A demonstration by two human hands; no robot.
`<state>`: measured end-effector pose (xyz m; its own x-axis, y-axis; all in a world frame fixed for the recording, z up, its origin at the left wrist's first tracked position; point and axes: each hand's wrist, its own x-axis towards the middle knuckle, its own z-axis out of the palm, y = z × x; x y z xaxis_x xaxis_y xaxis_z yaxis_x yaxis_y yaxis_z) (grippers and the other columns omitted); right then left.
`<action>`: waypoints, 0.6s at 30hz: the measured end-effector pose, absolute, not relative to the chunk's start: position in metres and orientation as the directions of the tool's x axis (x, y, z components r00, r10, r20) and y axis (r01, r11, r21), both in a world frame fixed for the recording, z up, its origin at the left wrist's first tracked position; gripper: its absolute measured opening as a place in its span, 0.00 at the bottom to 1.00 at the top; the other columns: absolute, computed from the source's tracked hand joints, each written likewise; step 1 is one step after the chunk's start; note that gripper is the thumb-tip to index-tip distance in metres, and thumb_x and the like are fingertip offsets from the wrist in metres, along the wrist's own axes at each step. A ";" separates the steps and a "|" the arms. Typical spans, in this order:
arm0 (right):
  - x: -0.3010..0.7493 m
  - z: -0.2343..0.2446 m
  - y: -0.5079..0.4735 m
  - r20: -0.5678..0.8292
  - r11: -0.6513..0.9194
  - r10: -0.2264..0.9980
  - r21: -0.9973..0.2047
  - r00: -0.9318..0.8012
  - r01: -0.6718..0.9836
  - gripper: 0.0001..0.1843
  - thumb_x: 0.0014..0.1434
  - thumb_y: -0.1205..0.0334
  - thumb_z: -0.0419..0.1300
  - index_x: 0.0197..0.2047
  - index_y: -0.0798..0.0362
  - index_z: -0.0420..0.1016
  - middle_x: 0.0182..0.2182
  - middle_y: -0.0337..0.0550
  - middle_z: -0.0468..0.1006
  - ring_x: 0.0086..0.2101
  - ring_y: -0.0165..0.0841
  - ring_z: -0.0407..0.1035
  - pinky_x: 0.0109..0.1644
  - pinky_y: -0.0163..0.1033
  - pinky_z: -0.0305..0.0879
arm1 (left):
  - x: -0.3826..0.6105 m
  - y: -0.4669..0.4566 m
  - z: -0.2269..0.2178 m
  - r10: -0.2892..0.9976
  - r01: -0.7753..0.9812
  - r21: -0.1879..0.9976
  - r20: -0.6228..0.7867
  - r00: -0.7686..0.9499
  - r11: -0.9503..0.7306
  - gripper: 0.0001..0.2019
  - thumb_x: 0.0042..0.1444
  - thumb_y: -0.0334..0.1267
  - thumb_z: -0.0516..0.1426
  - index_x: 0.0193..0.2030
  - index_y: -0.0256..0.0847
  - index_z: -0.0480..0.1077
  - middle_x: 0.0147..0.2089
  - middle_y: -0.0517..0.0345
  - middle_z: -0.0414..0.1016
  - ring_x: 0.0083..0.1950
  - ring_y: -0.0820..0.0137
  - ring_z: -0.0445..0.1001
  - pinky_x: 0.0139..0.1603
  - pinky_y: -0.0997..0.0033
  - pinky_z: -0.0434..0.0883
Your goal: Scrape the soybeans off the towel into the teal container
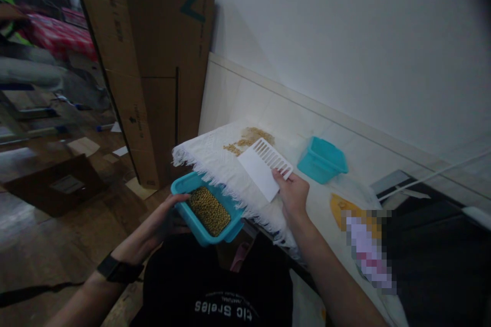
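Observation:
My left hand (pixel 168 217) grips the near side of a teal tray (pixel 187 184) holding several yellowish beans (pixel 209 210). The tray is held just below the fringed edge of a white cloth (pixel 215 161) spread on the counter. My right hand (pixel 293 191) holds a white comb-like scraper (pixel 264 166) with its flat side lying on the cloth. A small pile of beans (pixel 251 139) lies on the cloth beyond the scraper's teeth.
A second teal tray (pixel 321 160) stands upside down on the counter to the right. Tall cardboard boxes (pixel 153 61) lean against the wall at the left. An orange packet (pixel 341 209) lies near the counter's front edge. The floor at left is cluttered with cardboard.

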<state>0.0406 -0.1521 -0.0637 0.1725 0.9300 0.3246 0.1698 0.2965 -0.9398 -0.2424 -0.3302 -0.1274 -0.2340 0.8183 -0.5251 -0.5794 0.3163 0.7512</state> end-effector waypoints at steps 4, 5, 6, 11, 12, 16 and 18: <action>0.072 -0.064 -0.143 0.334 0.291 0.906 -0.937 0.259 0.192 0.27 0.44 0.41 0.78 0.37 0.57 0.92 0.33 0.50 0.90 0.36 0.48 0.84 0.38 0.46 0.80 | -0.238 -0.328 -0.130 0.807 -0.573 0.751 -0.538 -0.243 0.328 0.26 0.54 0.49 0.74 0.56 0.42 0.77 0.43 0.46 0.89 0.37 0.51 0.89 0.38 0.52 0.88; 0.079 -0.064 -0.141 0.346 0.298 0.897 -0.933 0.276 0.201 0.26 0.44 0.42 0.78 0.37 0.57 0.92 0.33 0.50 0.90 0.36 0.47 0.84 0.39 0.47 0.80 | -0.237 -0.328 -0.131 0.809 -0.568 0.753 -0.537 -0.239 0.332 0.26 0.55 0.49 0.74 0.56 0.42 0.77 0.43 0.46 0.89 0.37 0.51 0.89 0.37 0.52 0.88; 0.084 -0.063 -0.137 0.352 0.302 0.889 -0.932 0.292 0.203 0.26 0.44 0.43 0.79 0.37 0.57 0.92 0.33 0.50 0.91 0.36 0.47 0.84 0.39 0.47 0.80 | -0.237 -0.328 -0.133 0.811 -0.561 0.756 -0.535 -0.235 0.337 0.25 0.56 0.50 0.73 0.56 0.43 0.76 0.43 0.46 0.89 0.37 0.52 0.89 0.38 0.53 0.88; 0.092 -0.052 -0.111 0.395 0.338 0.881 -0.911 0.262 0.237 0.26 0.46 0.42 0.78 0.38 0.56 0.92 0.34 0.49 0.91 0.36 0.47 0.84 0.39 0.47 0.79 | -0.235 -0.328 -0.140 0.833 -0.534 0.774 -0.511 -0.210 0.341 0.23 0.60 0.51 0.71 0.57 0.46 0.75 0.43 0.51 0.88 0.38 0.53 0.88 0.39 0.54 0.87; 0.089 -0.050 -0.107 0.419 0.349 0.874 -0.894 0.247 0.280 0.25 0.47 0.42 0.77 0.37 0.56 0.92 0.33 0.49 0.91 0.36 0.48 0.84 0.39 0.46 0.79 | -0.234 -0.328 -0.141 0.835 -0.534 0.772 -0.512 -0.202 0.344 0.24 0.59 0.52 0.72 0.58 0.47 0.75 0.43 0.52 0.87 0.38 0.53 0.88 0.39 0.54 0.87; 0.074 -0.048 -0.097 0.490 0.350 0.843 -0.814 0.222 0.463 0.22 0.53 0.44 0.74 0.35 0.56 0.91 0.30 0.50 0.90 0.36 0.49 0.85 0.37 0.44 0.75 | -0.227 -0.325 -0.143 0.832 -0.543 0.759 -0.524 -0.182 0.359 0.30 0.57 0.53 0.73 0.63 0.49 0.73 0.44 0.52 0.87 0.40 0.50 0.89 0.43 0.49 0.87; 0.068 -0.050 -0.097 0.492 0.345 0.846 -0.798 0.204 0.494 0.21 0.54 0.45 0.73 0.35 0.56 0.91 0.30 0.50 0.90 0.35 0.49 0.85 0.37 0.43 0.74 | -0.225 -0.324 -0.143 0.825 -0.552 0.747 -0.539 -0.173 0.372 0.36 0.56 0.54 0.74 0.68 0.50 0.71 0.47 0.49 0.89 0.42 0.46 0.89 0.46 0.46 0.86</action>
